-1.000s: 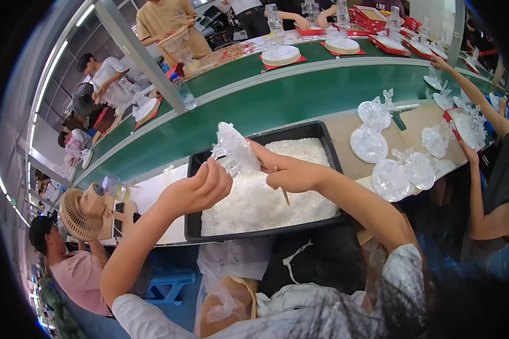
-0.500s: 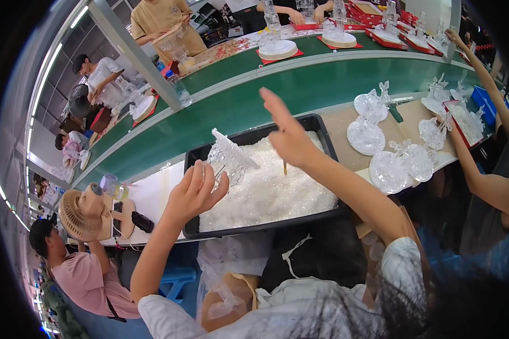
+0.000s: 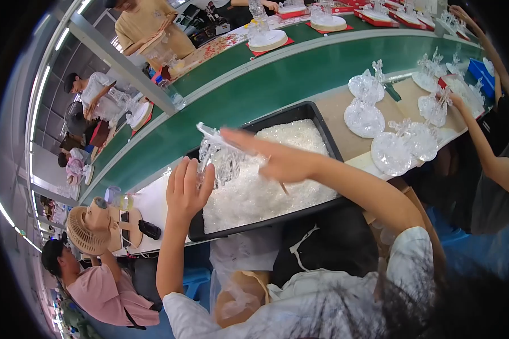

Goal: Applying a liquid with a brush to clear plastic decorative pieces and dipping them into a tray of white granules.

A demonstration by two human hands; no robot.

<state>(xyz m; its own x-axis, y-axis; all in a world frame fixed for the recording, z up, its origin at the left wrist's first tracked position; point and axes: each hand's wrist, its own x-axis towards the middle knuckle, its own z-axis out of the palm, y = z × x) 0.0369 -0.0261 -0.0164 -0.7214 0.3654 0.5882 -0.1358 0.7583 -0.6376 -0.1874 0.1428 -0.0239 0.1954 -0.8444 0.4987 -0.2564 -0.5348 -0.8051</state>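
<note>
The left hand (image 3: 188,189) grips a clear glassy ornament (image 3: 219,157), spiky and branching, glinting white, which stands just above and right of its fingers. The right hand (image 3: 277,159) is spread flat, fingers straight, just right of the ornament and holding nothing. Below both lies a black tray (image 3: 322,121) of white crystal chips (image 3: 266,186) on the counter (image 3: 152,203).

One black rectangular plastic tray (image 3: 322,121) stands on the bench, filled with clear crystal pieces. Beside it I count about five round clear glass plates with small figures (image 3: 391,152). There is one beige round desk fan (image 3: 87,229) and one long green conveyor belt (image 3: 277,85).
</note>
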